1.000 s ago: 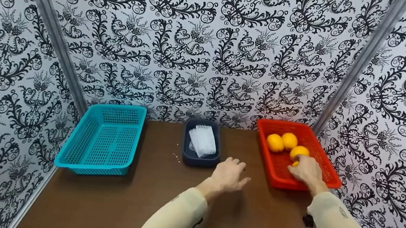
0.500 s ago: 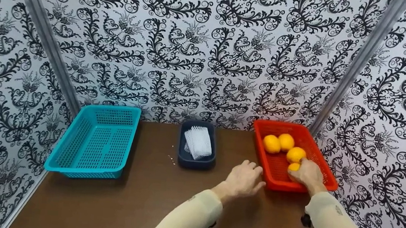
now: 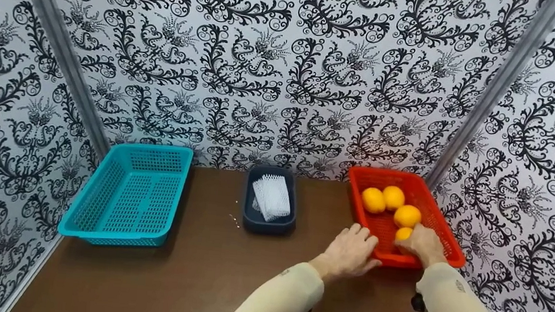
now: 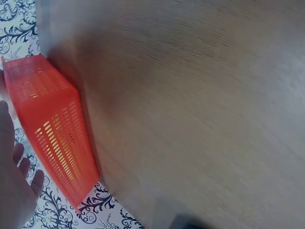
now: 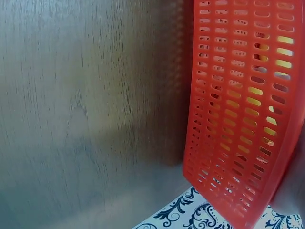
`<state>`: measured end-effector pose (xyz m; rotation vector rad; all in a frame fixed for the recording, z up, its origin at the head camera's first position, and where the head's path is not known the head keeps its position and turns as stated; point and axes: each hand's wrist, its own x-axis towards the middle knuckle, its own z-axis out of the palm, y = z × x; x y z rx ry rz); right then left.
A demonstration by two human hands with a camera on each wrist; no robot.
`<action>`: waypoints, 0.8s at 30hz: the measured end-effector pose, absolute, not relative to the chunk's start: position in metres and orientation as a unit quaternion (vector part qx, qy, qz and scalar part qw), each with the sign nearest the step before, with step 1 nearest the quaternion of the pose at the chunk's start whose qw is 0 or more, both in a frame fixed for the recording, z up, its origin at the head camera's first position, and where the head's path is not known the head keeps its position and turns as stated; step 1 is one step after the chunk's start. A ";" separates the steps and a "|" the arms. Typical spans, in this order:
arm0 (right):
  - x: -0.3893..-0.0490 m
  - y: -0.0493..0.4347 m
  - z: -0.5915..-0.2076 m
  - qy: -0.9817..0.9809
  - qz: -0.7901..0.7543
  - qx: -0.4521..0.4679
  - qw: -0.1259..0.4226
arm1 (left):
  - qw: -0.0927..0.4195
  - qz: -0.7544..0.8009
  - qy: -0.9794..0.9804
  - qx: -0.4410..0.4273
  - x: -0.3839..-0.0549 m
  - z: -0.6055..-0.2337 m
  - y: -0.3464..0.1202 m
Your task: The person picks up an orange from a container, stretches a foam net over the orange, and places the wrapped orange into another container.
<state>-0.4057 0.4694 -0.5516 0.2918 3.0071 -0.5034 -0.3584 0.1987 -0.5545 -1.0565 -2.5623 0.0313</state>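
Observation:
Inside the red basket [image 3: 373,259], at the right of the head view, my right hand [image 3: 425,245] grips an orange [image 3: 403,234] near the front. Its fingertips are partly hidden behind the fruit. Three more oranges [image 3: 407,216] lie behind it in the same basket. My left hand [image 3: 351,249] is at the basket's left front corner, palm down, fingers loosely extended and holding nothing. Whether it touches the rim I cannot tell. The left wrist view has its fingers [image 4: 24,167] beside the basket's perforated wall [image 4: 59,138]. In the right wrist view, orange shows through the slots of the wall [image 5: 238,105].
A turquoise basket [image 3: 64,228] stands at the left with nothing in it. Between the baskets sits a small dark-blue tray [image 3: 268,229] holding folded white netting [image 3: 273,198]. White crumbs [image 3: 234,220] lie on the brown table [image 3: 186,279]. Patterned walls enclose the back and sides.
My left hand has moved right, from the table in front of the dark tray to the red basket's corner. My right hand stays in the basket, its grip now round the front orange.

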 end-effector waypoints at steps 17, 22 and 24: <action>-0.410 0.466 -0.562 0.988 -0.128 0.075 0.039 | 0.202 0.004 -0.892 -0.404 -0.359 -0.565 0.206; -0.415 0.468 -0.560 0.988 -0.120 0.079 0.052 | 0.184 -0.001 -0.901 -0.392 -0.361 -0.563 0.209; -0.416 0.468 -0.558 0.988 -0.120 0.081 0.055 | 0.182 0.003 -0.904 -0.386 -0.362 -0.562 0.212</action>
